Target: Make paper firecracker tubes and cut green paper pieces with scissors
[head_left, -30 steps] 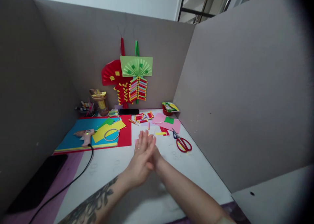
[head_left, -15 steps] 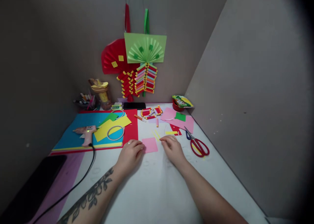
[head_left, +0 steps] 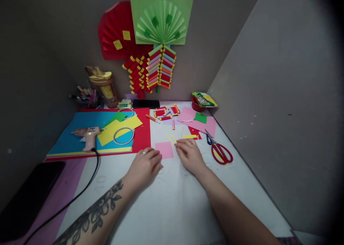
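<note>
A small pink paper square (head_left: 165,149) lies flat on the white table (head_left: 166,209). My left hand (head_left: 145,164) rests palm down at its lower left corner, fingers loosely curled and touching the edge. At the square's right edge sits my right hand (head_left: 189,154), fingers bent down onto the table, holding nothing that I can see. Thin yellow paper strips (head_left: 171,138) lie just beyond the square, near my right fingertips.
Red-handled scissors (head_left: 219,152) lie to the right. A pink glue gun (head_left: 87,135) with a black cord, a wire ring (head_left: 123,135) and coloured sheets (head_left: 80,130) sit at left. Rolled paper tubes (head_left: 166,112), pink paper (head_left: 197,121) and a phone (head_left: 146,103) lie behind. Paper fans (head_left: 158,23) hang on grey walls.
My hands, pressed palm to palm in the air a second ago, have parted and come down either side of the pink square. The view has tilted lower and closer.
</note>
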`<control>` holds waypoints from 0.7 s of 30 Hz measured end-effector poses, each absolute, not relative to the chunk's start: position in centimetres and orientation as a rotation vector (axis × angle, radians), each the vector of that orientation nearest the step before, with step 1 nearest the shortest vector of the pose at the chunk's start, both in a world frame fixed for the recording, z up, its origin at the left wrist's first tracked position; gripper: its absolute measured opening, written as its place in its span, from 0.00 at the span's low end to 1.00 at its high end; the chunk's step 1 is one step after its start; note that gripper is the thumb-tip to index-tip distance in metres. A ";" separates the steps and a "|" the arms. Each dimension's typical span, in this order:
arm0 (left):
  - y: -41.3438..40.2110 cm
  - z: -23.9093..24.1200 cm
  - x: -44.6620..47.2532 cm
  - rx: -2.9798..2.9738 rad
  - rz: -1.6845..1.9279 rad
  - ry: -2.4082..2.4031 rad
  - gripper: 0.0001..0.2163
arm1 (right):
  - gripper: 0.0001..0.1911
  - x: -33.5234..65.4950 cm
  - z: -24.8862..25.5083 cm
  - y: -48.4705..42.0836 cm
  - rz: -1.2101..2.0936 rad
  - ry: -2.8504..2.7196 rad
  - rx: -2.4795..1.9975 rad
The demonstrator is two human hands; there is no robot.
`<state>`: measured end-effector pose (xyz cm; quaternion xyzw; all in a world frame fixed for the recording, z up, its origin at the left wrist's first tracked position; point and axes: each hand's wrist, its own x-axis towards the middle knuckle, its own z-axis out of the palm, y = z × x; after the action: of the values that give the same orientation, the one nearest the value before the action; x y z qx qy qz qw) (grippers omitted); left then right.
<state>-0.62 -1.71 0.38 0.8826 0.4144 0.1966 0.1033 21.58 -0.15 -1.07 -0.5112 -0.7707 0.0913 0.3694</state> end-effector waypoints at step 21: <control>1.1 1.7 -7.4 2.251 0.521 2.278 0.11 | 0.17 18.9 -0.7 -2.5 0.383 -2.391 -1.210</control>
<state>-7.40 1.09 1.72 0.6929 0.7011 0.1602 -0.0514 18.86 -2.48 -0.73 -0.4364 -0.8625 0.1383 0.2154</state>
